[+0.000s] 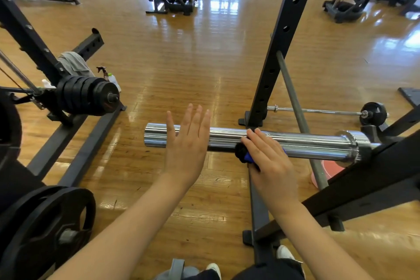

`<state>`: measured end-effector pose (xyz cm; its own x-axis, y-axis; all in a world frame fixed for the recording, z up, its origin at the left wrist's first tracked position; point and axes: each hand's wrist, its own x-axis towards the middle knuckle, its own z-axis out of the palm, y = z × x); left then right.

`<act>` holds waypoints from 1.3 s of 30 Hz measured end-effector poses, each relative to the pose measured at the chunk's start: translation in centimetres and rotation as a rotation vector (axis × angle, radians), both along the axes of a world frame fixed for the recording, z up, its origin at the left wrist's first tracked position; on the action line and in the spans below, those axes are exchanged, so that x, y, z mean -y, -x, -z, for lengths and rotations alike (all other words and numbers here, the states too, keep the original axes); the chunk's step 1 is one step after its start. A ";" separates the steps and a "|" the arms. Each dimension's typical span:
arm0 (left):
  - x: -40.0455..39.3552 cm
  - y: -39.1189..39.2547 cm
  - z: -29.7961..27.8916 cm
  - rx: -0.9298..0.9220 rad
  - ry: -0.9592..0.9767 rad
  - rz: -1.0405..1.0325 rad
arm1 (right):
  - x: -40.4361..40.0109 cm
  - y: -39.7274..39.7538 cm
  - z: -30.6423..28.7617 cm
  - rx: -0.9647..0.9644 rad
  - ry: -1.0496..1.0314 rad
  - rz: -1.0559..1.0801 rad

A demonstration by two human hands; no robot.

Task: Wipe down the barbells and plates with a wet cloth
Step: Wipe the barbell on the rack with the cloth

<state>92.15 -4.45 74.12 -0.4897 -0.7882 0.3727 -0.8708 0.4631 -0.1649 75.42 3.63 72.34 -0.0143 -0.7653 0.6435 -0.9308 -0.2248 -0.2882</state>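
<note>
Barbell sleeve (pixel 284 143), chromed and bare of plates, lies level across the middle of the view, its free end pointing left and its collar end resting on a black rack (pixel 375 166) at the right. Far left, a stack of black plates (pixel 91 95) sits on a horizontal peg, with a larger black plate (pixel 45 229) lower down and a grey towel (pixel 72 63) draped on the frame behind; a spray bottle (pixel 113 79) stands on the floor there. The left hand (pixel 186 143) is spread flat, fingers straight, over the sleeve's free end. The right hand (pixel 268 159) presses a dark and blue cloth (pixel 244 154) against the sleeve with straight fingers. Beyond, a black upright (pixel 279 41) with holes rises from the glossy wooden floor (pixel 193 52); a second barbell (pixel 318 110) lies at right. Gym machines line the far room. No writing is legible.
</note>
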 end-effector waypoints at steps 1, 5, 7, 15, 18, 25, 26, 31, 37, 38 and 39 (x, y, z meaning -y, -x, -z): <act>0.1 0.2 0.0 -0.001 0.014 0.007 | 0.0 -0.3 -0.2 0.015 0.000 0.001; 0.4 0.4 -0.7 0.080 -0.069 0.003 | 0.8 -2.2 -0.3 -0.028 0.041 -0.075; 0.5 0.3 -2.1 0.162 -0.177 -0.006 | 1.5 -3.2 0.1 -0.071 -0.001 -0.087; 0.2 0.6 -2.8 0.173 -0.271 -0.049 | 1.1 0.0 0.4 -0.181 -0.013 -0.091; -0.8 0.5 -0.8 0.063 -0.115 -0.074 | 0.6 0.7 0.3 -0.159 -0.021 -0.063; 0.6 0.7 -0.1 -0.022 -0.033 0.045 | 1.0 -2.2 -1.1 -0.054 -0.055 0.011; 0.7 0.7 -0.4 -0.006 -0.060 0.040 | 1.3 -2.8 -0.9 -0.072 -0.063 0.008; 1.9 0.9 -2.8 0.157 -0.358 0.092 | 1.8 -2.1 0.0 -0.171 -0.036 -0.045; 2.9 0.9 -4.0 0.154 -0.509 0.100 | 0.3 0.8 0.4 -0.119 -0.003 -0.018; 2.3 0.9 -3.4 0.172 -0.406 0.069 | 0.2 0.8 0.4 -0.103 0.000 -0.008; 1.5 0.7 -2.6 0.163 -0.278 0.048 | 0.2 0.6 0.3 -0.087 0.005 0.008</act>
<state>91.45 -5.93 76.71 -0.5640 -0.8236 0.0600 -0.8197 0.5495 -0.1617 74.84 3.47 72.05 0.0359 -0.7621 0.6465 -0.9540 -0.2188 -0.2049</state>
